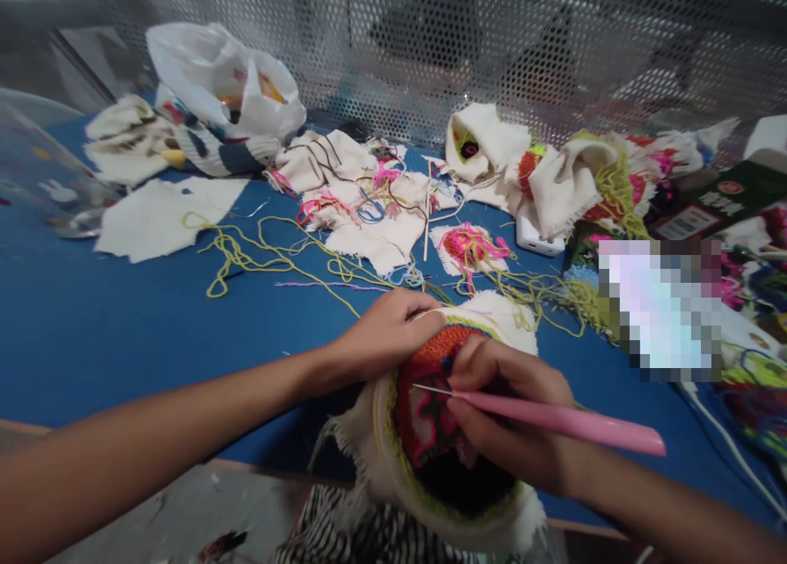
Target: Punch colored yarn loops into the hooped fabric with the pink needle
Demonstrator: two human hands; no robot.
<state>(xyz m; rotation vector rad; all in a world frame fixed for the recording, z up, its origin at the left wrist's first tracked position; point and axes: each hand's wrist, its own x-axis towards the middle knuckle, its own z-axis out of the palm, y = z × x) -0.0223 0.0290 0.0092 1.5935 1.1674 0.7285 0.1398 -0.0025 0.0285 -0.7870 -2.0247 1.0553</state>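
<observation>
A round embroidery hoop holds cream fabric worked with orange, red, pink, black and yellow-green yarn, tilted at the table's near edge. My left hand is closed on the hoop's upper left rim, thumb on the work and the other fingers partly hidden. Pinched in my right hand is a punch needle with a pink handle. Its thin metal tip points left, over a bare patch of fabric in the design; whether it touches cannot be told. Frayed cloth edges hang around the hoop.
Loose yellow-green yarn trails across the blue table. Cloth scraps, a small yarn piece and a white plastic bag lie farther back. At right are a blurred-out device and a white cable. A perforated metal panel stands behind.
</observation>
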